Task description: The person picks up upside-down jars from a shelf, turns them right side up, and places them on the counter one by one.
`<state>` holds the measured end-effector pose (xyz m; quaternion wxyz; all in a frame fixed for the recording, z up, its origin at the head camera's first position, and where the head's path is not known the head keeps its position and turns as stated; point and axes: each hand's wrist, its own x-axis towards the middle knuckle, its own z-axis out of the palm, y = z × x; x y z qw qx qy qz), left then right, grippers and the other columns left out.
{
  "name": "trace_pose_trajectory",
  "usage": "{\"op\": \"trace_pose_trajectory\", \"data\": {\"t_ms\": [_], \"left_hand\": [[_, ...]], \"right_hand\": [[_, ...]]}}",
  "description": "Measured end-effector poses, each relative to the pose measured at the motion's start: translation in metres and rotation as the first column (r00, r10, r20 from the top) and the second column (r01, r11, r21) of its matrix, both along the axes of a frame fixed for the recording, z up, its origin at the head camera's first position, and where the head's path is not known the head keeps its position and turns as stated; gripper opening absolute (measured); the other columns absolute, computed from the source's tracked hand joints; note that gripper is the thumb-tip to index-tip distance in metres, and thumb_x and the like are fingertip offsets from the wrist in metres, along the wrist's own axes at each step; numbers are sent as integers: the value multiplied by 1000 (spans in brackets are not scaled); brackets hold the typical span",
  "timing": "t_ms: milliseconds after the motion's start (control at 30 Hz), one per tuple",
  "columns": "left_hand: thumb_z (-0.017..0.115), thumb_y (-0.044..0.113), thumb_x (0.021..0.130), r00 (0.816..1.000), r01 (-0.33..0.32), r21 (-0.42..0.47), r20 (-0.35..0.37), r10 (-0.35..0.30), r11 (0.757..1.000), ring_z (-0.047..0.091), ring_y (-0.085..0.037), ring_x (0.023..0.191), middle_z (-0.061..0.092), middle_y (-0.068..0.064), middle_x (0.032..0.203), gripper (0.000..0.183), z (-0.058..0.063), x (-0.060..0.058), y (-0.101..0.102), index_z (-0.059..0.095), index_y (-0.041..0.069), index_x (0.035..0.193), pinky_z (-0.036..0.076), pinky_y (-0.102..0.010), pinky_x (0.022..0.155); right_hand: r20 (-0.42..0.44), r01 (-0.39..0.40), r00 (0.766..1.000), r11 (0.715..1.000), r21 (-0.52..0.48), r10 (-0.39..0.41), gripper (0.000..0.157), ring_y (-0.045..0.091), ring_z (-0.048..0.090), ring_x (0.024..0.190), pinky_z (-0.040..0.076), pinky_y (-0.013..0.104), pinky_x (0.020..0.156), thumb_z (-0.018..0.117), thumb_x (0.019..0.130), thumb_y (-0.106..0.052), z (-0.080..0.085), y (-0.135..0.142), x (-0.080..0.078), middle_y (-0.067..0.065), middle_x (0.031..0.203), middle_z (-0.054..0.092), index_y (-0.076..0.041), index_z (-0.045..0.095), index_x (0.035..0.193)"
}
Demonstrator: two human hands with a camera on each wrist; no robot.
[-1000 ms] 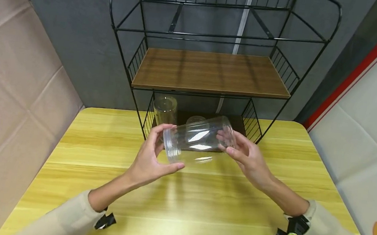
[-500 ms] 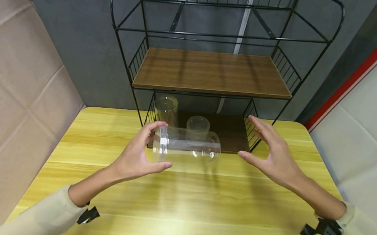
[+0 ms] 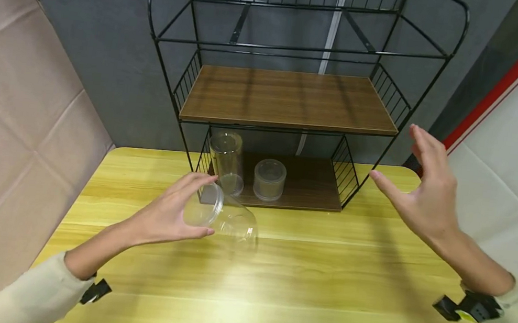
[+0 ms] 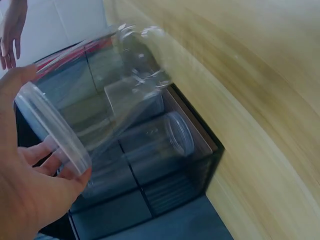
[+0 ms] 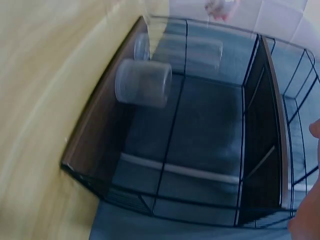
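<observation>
Hands: I see two, my left hand (image 3: 171, 207) and my right hand (image 3: 430, 203), each with a pale cream cloth sleeve (image 3: 28, 284) behind it.
Jars: three in all, each round and see-through; one is in my grip and two are on the rack.
Jar in my grip: a big clear round jar (image 3: 237, 222), tipped on its side, in front of the low left corner of the rack.
My left grip: my fingers and thumb curl around the wide ring end (image 4: 55, 127) of that jar, one on each side of it; the rest of the jar sticks out to the right of my hand.
My right grip: free, with fingers and thumb spread, well apart from the jar and up by the right side of the rack.
Rack: one, made of black metal wire (image 3: 299, 48), with two flat brown wood boards, a top board (image 3: 291, 99) and a low board (image 3: 310, 188).
Jars on the low board: a tall clear round jar (image 3: 227, 161) stands at the left; a short clear round jar (image 3: 269, 180) stands just beside it, on its right.
Table: one, yellow wood (image 3: 284, 285), under it all.
</observation>
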<state>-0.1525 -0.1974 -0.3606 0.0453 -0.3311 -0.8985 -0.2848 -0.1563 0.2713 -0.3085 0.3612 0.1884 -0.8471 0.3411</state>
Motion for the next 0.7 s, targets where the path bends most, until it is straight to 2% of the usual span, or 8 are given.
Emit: {"op": "trace_pose_trajectory", "data": {"t_ms": [100, 167, 233, 367, 500, 700], "left_hand": [[95, 41, 75, 1000, -2, -57, -3, 1, 998, 51, -38, 139, 49, -16, 153, 105, -1, 0, -8, 43, 9, 160, 51, -66, 105], [95, 40, 75, 1000, -6, -85, -10, 5, 996, 50, -39, 139, 48, -17, 154, 105, -2, 0, -14, 43, 8, 160, 52, -67, 103], [95, 40, 76, 1000, -6, -110, -18, 4, 994, 50, -39, 140, 48, -17, 155, 103, -2, 0, -19, 44, 8, 160, 52, -66, 103], [94, 39, 77, 1000, 10, -151, -27, -14, 988, 53, -39, 137, 51, -17, 151, 99, -1, -1, -31, 47, 5, 157, 54, -63, 102], [95, 36, 76, 999, 14, -187, -30, -20, 982, 55, -39, 133, 53, -18, 149, 97, 0, -2, -43, 49, 3, 155, 57, -62, 98], [96, 36, 75, 998, 7, -241, -54, -21, 971, 55, -38, 134, 54, -18, 148, 97, 1, -4, -56, 50, 1, 153, 58, -60, 95]], "right_hand": [[51, 26, 998, 999, -18, -25, 89, 32, 46, 147, 35, 16, 119, 85, 91, -39, 6, 5, -7, 15, 162, 46, -9, 42, 163], [85, 35, 996, 999, -36, -31, 93, 25, 44, 150, 35, 20, 120, 90, 87, -21, 10, 7, -12, 11, 164, 45, -13, 40, 164], [128, 36, 991, 998, -61, -28, 97, 20, 41, 153, 34, 22, 122, 90, 85, -12, 14, 8, -17, 9, 166, 42, -15, 37, 166], [226, 42, 974, 994, -105, -18, 99, 20, 37, 156, 33, 24, 123, 88, 87, -9, 21, 10, -29, 8, 170, 37, -17, 30, 168], [321, 48, 947, 986, -158, 5, 96, 21, 33, 158, 31, 22, 123, 85, 92, -16, 26, 13, -43, 3, 173, 31, -20, 27, 169], [372, 18, 926, 979, -205, 61, 97, 21, 30, 159, 29, 17, 122, 83, 93, -16, 25, 16, -58, 5, 174, 28, -18, 24, 169]]}}
